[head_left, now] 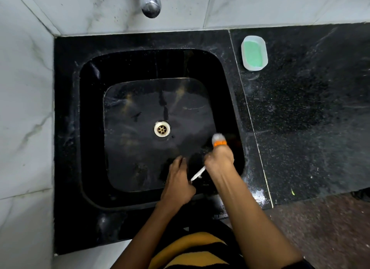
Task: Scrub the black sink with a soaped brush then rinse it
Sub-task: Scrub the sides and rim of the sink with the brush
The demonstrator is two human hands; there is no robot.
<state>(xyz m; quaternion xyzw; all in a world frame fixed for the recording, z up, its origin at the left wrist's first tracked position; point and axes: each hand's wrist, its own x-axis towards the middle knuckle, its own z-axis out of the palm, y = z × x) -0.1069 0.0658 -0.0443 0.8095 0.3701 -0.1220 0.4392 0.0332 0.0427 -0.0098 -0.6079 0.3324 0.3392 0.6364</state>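
The right hand (219, 160) reaches down into the near right corner of the black sink (226, 84), its grip closed around a brush (218, 139). The brush's blurred whitish bristle head and orange collar stick out just beyond the knuckles against the sink's right wall, while its white handle end pokes out behind the grip, slanting toward the left hand (178, 181). That left hand sits just beside the right one, over the near part of the basin floor; its fingers are curled and the tip of the white handle ends at its thumb side, but whether its grip actually has hold of the handle cannot be told. Ahead and to the left of both grips lies the drain (162, 129), a pale ring with a brass strainer, in the middle of the wet, streaked basin floor. Farther ahead, above the far rim, a chrome tap (150, 3) juts from the white marble wall (26, 108). Well ahead and to the right of the right grip, on the speckled black bench (310, 108), rests a pale soap dish (254, 53) holding a green bar of soap. Below the forearms shows a yellow-and-black striped garment (196, 252).
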